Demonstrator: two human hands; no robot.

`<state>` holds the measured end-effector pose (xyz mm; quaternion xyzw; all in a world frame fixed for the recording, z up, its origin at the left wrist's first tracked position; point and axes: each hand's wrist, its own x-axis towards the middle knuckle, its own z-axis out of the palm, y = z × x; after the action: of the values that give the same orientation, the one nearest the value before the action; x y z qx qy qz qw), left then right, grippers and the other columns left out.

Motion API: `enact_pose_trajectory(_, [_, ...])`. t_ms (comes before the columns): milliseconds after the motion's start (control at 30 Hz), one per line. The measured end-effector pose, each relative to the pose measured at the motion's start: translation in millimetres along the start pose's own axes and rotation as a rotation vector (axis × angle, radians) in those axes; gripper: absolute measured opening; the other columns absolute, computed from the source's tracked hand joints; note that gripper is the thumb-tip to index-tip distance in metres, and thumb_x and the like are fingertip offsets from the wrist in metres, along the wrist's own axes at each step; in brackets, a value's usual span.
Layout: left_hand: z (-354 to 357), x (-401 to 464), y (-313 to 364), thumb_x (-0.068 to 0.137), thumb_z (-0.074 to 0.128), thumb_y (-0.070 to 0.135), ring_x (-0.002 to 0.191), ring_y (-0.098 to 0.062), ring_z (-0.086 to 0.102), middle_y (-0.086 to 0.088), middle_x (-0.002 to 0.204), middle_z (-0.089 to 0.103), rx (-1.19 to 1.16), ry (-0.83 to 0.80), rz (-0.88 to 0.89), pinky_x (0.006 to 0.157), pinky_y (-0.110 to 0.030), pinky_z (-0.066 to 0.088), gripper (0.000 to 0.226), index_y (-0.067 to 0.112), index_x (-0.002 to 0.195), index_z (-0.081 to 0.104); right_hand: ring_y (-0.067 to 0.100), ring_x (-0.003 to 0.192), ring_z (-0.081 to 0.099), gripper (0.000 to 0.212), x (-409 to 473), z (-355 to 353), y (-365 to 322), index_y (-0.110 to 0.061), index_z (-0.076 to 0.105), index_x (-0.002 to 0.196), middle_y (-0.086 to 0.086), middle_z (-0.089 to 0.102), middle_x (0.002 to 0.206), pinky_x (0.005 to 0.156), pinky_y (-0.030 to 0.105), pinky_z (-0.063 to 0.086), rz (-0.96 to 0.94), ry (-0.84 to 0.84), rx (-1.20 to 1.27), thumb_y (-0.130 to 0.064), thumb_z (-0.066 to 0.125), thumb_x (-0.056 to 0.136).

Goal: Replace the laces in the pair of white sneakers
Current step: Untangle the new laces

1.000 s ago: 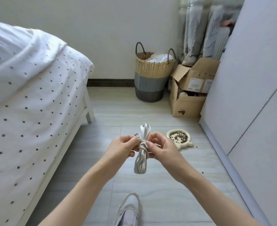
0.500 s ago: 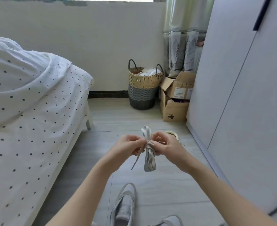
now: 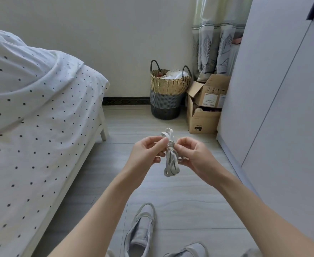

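Both hands mid-frame, left hand (image 3: 148, 154) and right hand (image 3: 195, 156) each with a pinching grip on the bundled laces (image 3: 171, 158), cardboard box (image 3: 206, 108) labels unreadable (too blurry), two sneakers (image 3: 141, 232) cut off at bottom edge

Beside the laceless white canvas sneaker (image 3: 141, 232) on the floor, the second white sneaker (image 3: 188, 250) is cut off by the bottom edge. Beyond it, the white wardrobe (image 3: 274, 101) hides part of the brown cardboard box (image 3: 206, 106), whose label print is unreadable.
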<state>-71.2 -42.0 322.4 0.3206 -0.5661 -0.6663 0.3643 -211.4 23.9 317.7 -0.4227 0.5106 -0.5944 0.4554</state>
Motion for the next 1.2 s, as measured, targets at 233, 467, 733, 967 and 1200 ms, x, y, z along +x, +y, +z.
enact_pose_trajectory(233, [-5,2,-10,0.083,0.067,0.010,0.060,-0.004,0.056,0.002,0.069,0.066,0.291,0.083,0.054,0.054,-0.015,0.041,0.004,0.012,0.082,0.063,0.016,0.067,0.057,0.007,9,5,8,-0.008,0.054,0.084,0.005,0.059,0.072,0.062,0.031,0.050,0.114,0.041,0.080,-0.003,0.056,0.089])
enact_pose_trajectory(467, [-9,-1,-5,0.086,0.064,0.016,0.061,-0.006,0.057,0.000,0.075,0.065,0.265,0.171,0.088,0.057,-0.020,0.043,0.011,0.012,0.083,0.054,0.017,0.061,0.053,0.012,13,15,6,-0.005,0.055,0.091,0.008,0.057,0.071,0.060,0.032,0.049,0.158,0.045,0.163,0.005,0.056,0.085])
enact_pose_trajectory(733, [-18,-1,-8,0.089,0.058,0.019,0.079,-0.012,0.057,-0.001,0.091,0.063,0.443,0.363,0.126,0.064,-0.020,0.042,0.005,0.019,0.093,0.055,0.018,0.056,0.056,0.014,15,13,6,-0.002,0.055,0.093,0.010,0.062,0.069,0.058,0.033,0.051,0.204,0.115,0.400,0.006,0.045,0.090])
enact_pose_trajectory(967, [-21,0,-11,0.082,0.068,0.027,0.099,-0.014,0.042,0.013,0.102,0.050,0.879,0.163,0.542,0.077,-0.016,0.033,0.024,0.030,0.106,0.064,0.022,0.079,0.063,0.012,12,17,7,-0.005,0.061,0.098,0.012,0.067,0.090,0.071,0.030,0.050,0.122,0.135,0.171,-0.002,0.061,0.086])
enact_pose_trajectory(1200, [-25,4,-15,0.085,0.066,0.019,0.087,-0.013,0.052,0.009,0.083,0.057,0.860,0.233,0.537,0.071,-0.010,0.037,0.008,0.019,0.078,0.061,0.013,0.073,0.065,0.017,12,17,4,-0.001,0.067,0.094,0.009,0.069,0.082,0.068,0.019,0.050,0.104,0.049,-0.001,-0.002,0.071,0.077])
